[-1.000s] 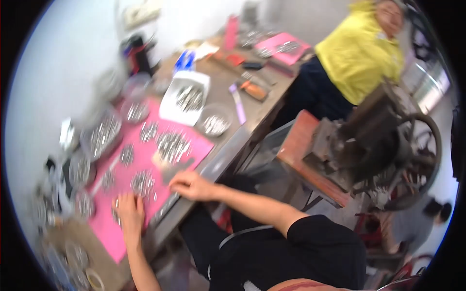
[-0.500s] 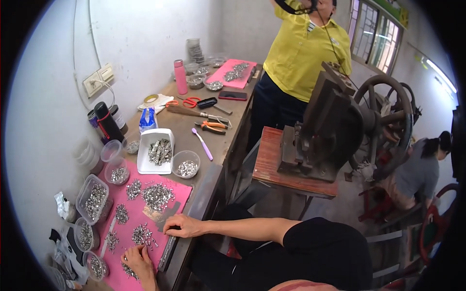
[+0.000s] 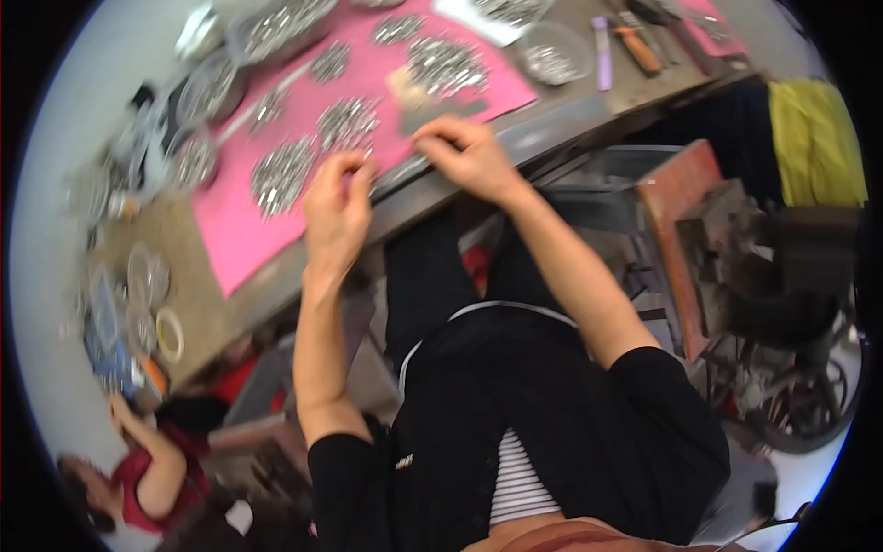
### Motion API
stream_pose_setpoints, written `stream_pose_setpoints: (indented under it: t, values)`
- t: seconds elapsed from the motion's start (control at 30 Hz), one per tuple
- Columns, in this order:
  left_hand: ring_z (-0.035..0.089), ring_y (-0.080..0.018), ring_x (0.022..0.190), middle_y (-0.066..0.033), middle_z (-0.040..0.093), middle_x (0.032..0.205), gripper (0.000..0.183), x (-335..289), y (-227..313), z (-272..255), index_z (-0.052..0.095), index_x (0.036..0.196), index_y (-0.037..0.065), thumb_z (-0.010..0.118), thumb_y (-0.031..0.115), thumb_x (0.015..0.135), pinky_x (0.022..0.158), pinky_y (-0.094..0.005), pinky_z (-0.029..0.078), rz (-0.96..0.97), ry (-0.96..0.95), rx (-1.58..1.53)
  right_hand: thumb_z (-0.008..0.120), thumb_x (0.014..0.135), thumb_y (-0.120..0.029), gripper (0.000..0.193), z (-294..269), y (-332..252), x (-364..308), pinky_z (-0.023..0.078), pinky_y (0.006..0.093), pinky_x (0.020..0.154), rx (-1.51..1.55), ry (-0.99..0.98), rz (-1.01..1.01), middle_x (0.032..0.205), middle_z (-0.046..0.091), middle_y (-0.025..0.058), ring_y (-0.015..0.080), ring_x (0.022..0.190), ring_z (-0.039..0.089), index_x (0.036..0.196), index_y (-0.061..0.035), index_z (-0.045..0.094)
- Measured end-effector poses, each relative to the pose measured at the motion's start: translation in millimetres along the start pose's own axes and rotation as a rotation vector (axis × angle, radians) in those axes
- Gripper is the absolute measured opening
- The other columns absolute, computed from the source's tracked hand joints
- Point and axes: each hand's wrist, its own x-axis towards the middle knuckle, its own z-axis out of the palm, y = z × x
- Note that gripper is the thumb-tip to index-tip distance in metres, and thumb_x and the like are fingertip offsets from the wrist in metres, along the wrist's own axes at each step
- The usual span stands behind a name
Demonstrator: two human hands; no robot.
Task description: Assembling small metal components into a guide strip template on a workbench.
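Over the near edge of a pink mat (image 3: 235,239), my left hand (image 3: 337,207) has its fingers curled into a pinch. What it holds, if anything, is too small and blurred to make out. Beside it lie a pile of small silver metal pieces (image 3: 283,175) and a second pile (image 3: 348,124). My right hand (image 3: 467,158), also with fingers bent together, is at the table edge near a flat grey metal plate (image 3: 446,112); its fingertips hide any small piece. A larger heap of metal pieces (image 3: 448,66) lies beyond it.
Clear plastic tubs of metal pieces stand left of the mat, one tub (image 3: 195,161) nearest. Another tub (image 3: 555,55), a purple-handled toothbrush (image 3: 602,55) and orange-handled pliers (image 3: 639,51) lie to the right. A machine stand (image 3: 681,198) is right; a person in red (image 3: 166,469) sits lower left.
The view has swung round and down toward my lap. My left hand has lifted from a pile and come nearer my right hand, which stays by the plate at the table edge.
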Motion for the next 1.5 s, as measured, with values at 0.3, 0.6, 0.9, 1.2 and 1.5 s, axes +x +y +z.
stream_pose_setpoints:
  t: [0.3, 0.6, 0.9, 1.2, 1.5]
  values:
    - [0.058, -0.0295, 0.084, -0.0103, 0.063, 0.088, 0.007, -30.5, -11.2, 14.5, 0.064, 0.096, 0.003, 0.066, 0.004, 0.089, 0.079, -0.0402, 0.044, 0.093, 0.036, 0.215, 0.068, 0.096, -0.009, 0.013, 13.0, -0.2, -7.9, 0.051, 0.0245, 0.079, 0.007, -0.089, 0.041, 0.095, 0.074, 0.0040, 0.0096, 0.089, 0.066, 0.105, -0.0002, 0.072]
    - [0.061, -0.0312, 0.084, -0.0137, 0.064, 0.089, 0.009, -25.4, -10.3, 16.9, 0.064, 0.097, 0.000, 0.068, 0.002, 0.089, 0.075, -0.0392, 0.049, 0.142, 0.033, 0.282, 0.071, 0.091, -0.011, 0.012, 9.6, 1.0, -2.7, 0.052, 0.0318, 0.079, 0.011, -0.050, 0.031, 0.093, 0.073, 0.0071, 0.0197, 0.087, 0.068, 0.100, -0.0036, 0.073]
    - [0.064, -0.0333, 0.086, -0.0129, 0.067, 0.092, 0.014, -33.6, -6.1, 23.3, 0.064, 0.093, 0.002, 0.072, -0.002, 0.083, 0.088, -0.0447, 0.053, 0.254, 0.125, 0.352, 0.069, 0.091, -0.008, 0.011, 9.9, 1.0, -6.4, 0.048, 0.0320, 0.075, -0.015, -0.046, 0.025, 0.087, 0.070, 0.0074, 0.0194, 0.079, 0.064, 0.100, -0.0037, 0.073]
    - [0.063, -0.0258, 0.090, -0.0068, 0.071, 0.094, 0.015, -8.1, -24.2, -15.0, 0.072, 0.102, 0.010, 0.072, 0.017, 0.089, 0.102, -0.0508, 0.040, 0.259, 0.173, 0.428, 0.065, 0.096, -0.007, 0.012, 3.6, 0.9, -4.1, 0.049, 0.0263, 0.081, -0.101, -0.126, 0.031, 0.093, 0.071, 0.0057, 0.0122, 0.089, 0.066, 0.103, 0.0015, 0.070]
    - [0.066, -0.0286, 0.090, -0.0088, 0.072, 0.089, 0.014, 83.3, -115.2, -70.3, 0.075, 0.091, 0.010, 0.074, 0.023, 0.085, 0.085, -0.0452, 0.043, -0.151, 0.206, 0.564, 0.067, 0.092, -0.008, 0.010, 8.1, -5.0, -3.7, 0.047, 0.0319, 0.079, -0.049, -0.094, 0.047, 0.087, 0.069, 0.0067, 0.0199, 0.082, 0.061, 0.099, -0.0034, 0.072]
